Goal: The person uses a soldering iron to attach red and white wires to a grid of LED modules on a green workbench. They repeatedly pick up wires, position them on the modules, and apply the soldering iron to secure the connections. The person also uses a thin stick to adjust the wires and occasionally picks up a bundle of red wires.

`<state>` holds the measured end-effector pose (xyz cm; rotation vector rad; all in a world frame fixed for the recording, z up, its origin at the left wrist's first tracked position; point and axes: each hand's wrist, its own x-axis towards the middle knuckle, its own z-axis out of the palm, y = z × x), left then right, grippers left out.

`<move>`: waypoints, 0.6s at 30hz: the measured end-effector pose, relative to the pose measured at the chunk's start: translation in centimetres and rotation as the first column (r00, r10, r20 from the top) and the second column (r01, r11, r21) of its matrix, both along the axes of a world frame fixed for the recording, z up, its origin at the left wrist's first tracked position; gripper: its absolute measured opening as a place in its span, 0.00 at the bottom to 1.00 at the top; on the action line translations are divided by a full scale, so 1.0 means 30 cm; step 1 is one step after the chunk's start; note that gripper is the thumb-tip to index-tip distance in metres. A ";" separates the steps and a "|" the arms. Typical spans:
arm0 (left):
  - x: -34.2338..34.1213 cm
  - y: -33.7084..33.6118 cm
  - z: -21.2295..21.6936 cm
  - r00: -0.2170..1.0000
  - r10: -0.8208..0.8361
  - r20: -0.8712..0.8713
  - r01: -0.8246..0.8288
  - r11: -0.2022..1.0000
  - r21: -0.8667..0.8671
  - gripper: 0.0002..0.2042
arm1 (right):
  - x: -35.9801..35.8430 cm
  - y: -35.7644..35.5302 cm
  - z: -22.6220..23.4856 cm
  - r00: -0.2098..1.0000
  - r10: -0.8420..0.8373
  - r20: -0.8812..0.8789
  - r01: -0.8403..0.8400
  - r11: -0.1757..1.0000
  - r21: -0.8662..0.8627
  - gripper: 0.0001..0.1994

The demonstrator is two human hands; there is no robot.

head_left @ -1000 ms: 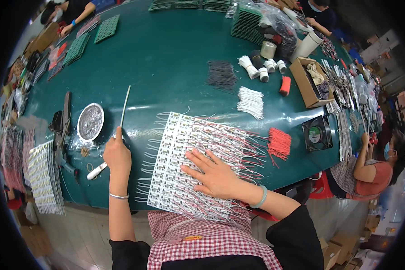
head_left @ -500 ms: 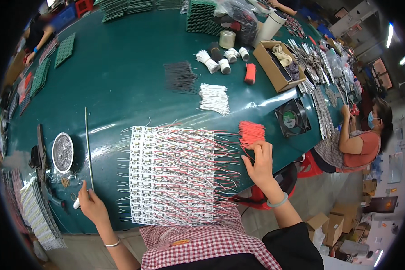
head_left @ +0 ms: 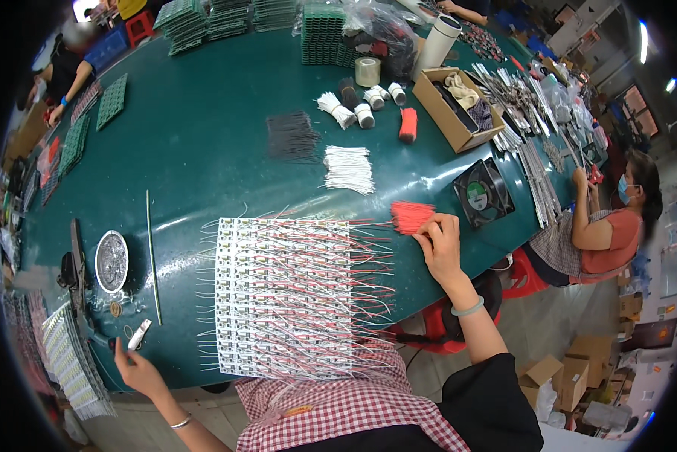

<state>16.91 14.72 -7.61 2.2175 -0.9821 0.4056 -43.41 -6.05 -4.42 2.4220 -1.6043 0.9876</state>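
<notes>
- Red wire bundle [head_left: 411, 216] lies on green table [head_left: 203, 151], just right of the wired board panel [head_left: 286, 297]; right hand [head_left: 440, 245] pinches its end.
- Left hand [head_left: 135, 369], loosely curled, reaches the white-handled tool [head_left: 139, 334].
- Step judged: picking wires; next calls for separating one.

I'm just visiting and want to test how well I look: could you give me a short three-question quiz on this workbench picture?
1. True or false: the right hand touches the bundle of red wires.
2. Which lies nearest the left hand? A) the small white tool B) the cooling fan C) the cardboard box
3. Fill in: the wired board panel hangs partly over the near edge of the green ____.

Key: 1 true; 2 A; 3 table.
</notes>
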 end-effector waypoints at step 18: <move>0.561 0.098 -0.093 0.906 0.393 -0.158 -0.323 0.882 0.343 0.27 | 0.113 -0.075 0.084 0.993 0.082 0.080 -0.071 0.987 -0.142 0.10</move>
